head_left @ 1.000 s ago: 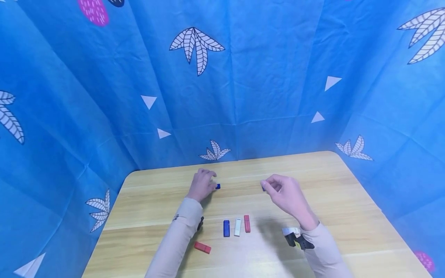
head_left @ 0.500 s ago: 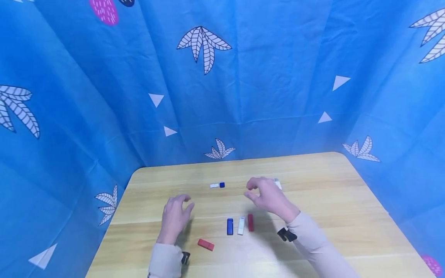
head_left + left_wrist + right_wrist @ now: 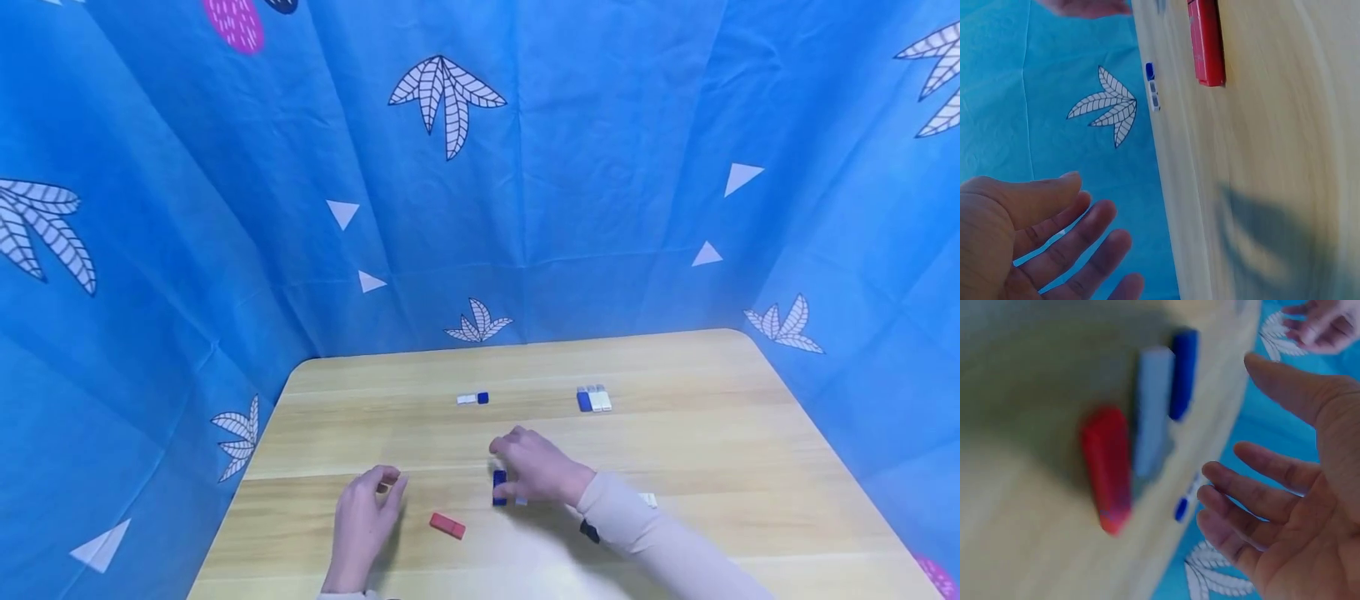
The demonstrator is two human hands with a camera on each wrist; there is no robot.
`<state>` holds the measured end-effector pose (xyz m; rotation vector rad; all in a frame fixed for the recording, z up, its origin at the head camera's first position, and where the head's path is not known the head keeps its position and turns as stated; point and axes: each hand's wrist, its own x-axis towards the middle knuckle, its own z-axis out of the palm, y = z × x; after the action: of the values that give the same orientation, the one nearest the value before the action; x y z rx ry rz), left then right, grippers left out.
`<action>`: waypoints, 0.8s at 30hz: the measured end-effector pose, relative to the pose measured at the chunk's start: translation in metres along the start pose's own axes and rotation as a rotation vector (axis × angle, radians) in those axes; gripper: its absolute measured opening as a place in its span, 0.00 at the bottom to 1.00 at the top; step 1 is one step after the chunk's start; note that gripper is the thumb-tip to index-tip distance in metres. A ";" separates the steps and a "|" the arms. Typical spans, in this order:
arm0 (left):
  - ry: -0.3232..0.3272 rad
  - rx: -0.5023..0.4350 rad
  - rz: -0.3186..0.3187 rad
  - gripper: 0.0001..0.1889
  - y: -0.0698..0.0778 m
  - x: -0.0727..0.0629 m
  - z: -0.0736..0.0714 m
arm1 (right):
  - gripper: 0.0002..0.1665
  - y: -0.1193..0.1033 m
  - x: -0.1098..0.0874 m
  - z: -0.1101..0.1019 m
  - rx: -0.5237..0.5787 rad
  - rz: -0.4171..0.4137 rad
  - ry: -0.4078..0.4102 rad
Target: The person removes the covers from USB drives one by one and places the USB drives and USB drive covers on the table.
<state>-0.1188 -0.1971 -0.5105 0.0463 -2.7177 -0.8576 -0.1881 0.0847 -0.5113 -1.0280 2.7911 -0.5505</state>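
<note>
My left hand [image 3: 363,517] hovers over the table's left side, fingers loosely bent and holding nothing. A red USB flash drive [image 3: 447,525] lies just to its right. My right hand [image 3: 538,468] reaches over a row of flash drives with fingers apart. In that row, a blue flash drive [image 3: 499,487] and part of a white one [image 3: 521,501] show in the head view. The right wrist view shows the blue drive [image 3: 1184,374], the white drive [image 3: 1153,409] and a red drive [image 3: 1108,469] side by side, apart from the fingers. The hand hides that red drive in the head view.
Toward the back right lie a blue uncapped drive [image 3: 583,401] and two white ones [image 3: 601,400], metal ends pointing away. Small white caps [image 3: 467,399] and a blue cap [image 3: 483,397] line up at the back middle. A blue patterned curtain [image 3: 525,208] surrounds the table [image 3: 712,467].
My right hand has let go of a small blue piece and come back toward the row of drives. My left hand has left the caps and drawn back toward me, to the left.
</note>
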 end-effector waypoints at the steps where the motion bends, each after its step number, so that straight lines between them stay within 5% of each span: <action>1: 0.000 -0.003 -0.006 0.08 0.000 -0.001 -0.001 | 0.38 -0.001 -0.001 0.005 -0.015 -0.004 -0.015; 6: -0.009 -0.016 -0.036 0.07 -0.002 -0.005 -0.004 | 0.43 -0.004 -0.005 0.022 -0.062 -0.038 -0.029; 24: -0.029 -0.034 -0.059 0.08 0.002 -0.009 0.004 | 0.31 0.001 -0.009 0.035 -0.096 -0.085 0.087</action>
<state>-0.1112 -0.1922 -0.5154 0.1086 -2.7404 -0.9277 -0.1736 0.0809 -0.5440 -1.1741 2.8859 -0.4863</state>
